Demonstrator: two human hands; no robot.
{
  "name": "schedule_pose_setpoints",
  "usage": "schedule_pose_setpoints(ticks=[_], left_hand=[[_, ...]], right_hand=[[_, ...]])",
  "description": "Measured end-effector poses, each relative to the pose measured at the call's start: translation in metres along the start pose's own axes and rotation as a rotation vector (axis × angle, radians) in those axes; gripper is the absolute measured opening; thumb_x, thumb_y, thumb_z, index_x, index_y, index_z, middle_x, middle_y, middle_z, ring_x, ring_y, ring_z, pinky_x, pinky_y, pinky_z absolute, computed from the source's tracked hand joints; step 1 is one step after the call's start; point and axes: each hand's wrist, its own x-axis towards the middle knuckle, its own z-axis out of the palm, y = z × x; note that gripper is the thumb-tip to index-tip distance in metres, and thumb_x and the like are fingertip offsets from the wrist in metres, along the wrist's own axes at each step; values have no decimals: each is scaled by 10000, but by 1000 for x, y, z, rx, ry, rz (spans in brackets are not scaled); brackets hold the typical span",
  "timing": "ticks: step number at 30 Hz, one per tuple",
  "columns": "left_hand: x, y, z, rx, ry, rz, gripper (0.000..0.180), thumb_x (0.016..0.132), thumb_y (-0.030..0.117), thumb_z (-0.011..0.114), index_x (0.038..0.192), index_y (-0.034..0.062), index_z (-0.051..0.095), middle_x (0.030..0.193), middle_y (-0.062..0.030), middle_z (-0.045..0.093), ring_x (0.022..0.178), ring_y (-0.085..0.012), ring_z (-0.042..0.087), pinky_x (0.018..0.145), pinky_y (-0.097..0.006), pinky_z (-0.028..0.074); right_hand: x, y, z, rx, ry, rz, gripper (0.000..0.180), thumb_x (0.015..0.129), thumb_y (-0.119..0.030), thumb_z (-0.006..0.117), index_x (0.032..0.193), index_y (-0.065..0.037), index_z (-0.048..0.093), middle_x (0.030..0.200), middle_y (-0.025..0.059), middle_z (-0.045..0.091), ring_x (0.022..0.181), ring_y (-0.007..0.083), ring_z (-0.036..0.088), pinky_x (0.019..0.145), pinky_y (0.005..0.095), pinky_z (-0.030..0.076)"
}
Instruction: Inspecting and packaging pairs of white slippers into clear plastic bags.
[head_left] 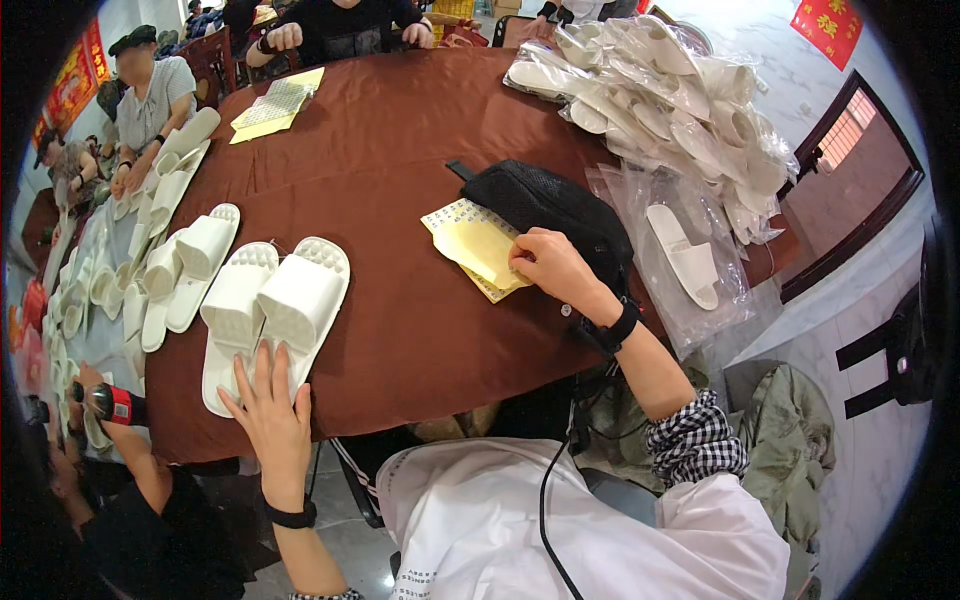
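A pair of white slippers (pixel 300 290) lies side by side on the brown tablecloth, heels toward me. My left hand (pixel 268 405) rests on their heel ends with its fingers stretched out. To the right, my right hand (pixel 556 266) is closed in a pinch at the right edge of a yellow sticker sheet (pixel 478 245). Printed labels in rows show on parts of the sheet; whether a single label is between the fingertips is too small to tell. Just behind that hand lies a black bag (pixel 550 205).
Bagged white slippers (pixel 680 110) form a heap at the back right. Nearer, one slipper (pixel 685 258) lies in a clear bag. More white slippers (pixel 200 255) line the left side. Another label sheet (pixel 278 105) lies at the far left. Several people sit around the table (pixel 390 130).
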Motion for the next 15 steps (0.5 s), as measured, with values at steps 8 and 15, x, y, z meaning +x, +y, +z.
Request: schedule_pose_setpoints(ticks=[8, 15], left_hand=[[2, 1, 1, 7, 16, 1, 583, 993, 328, 566, 1538, 171, 430, 1612, -62, 358, 1521, -383, 219, 1195, -693, 82], [0, -2, 3, 4, 29, -2, 590, 984, 313, 581, 1538, 177, 431, 1609, -61, 362, 1523, -380, 217, 1196, -692, 83]], right_hand=[[-5, -5, 15, -422, 125, -99, 103, 911, -131, 629, 848, -53, 605, 929, 110, 616, 772, 362, 669, 677, 471, 543], [-3, -13, 12, -451, 102, -149, 95, 913, -122, 619, 878, -38, 594, 932, 132, 626, 798, 345, 707, 673, 451, 591]])
